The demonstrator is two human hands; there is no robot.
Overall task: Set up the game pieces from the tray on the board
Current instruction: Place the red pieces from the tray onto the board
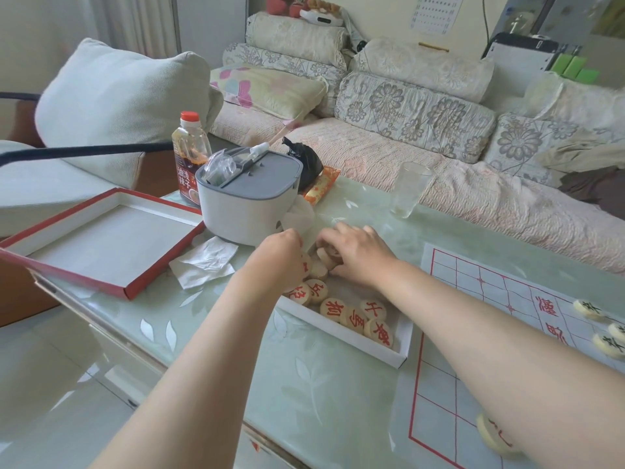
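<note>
Over the white tray (402,353) on the green tabletop (324,394), we reach with both hands. Our left hand (282,252) is curled, knuckles up, resting on pieces at the tray's far end; whether it grips one we cannot tell. Our right hand (358,252) bends its fingers loosely over a small heap of pieces (326,258), touching them. Five red-lettered pieces (353,316) lie face up nearer us in the tray. On the board (473,299) to the right, four pieces (590,309) show.
</note>
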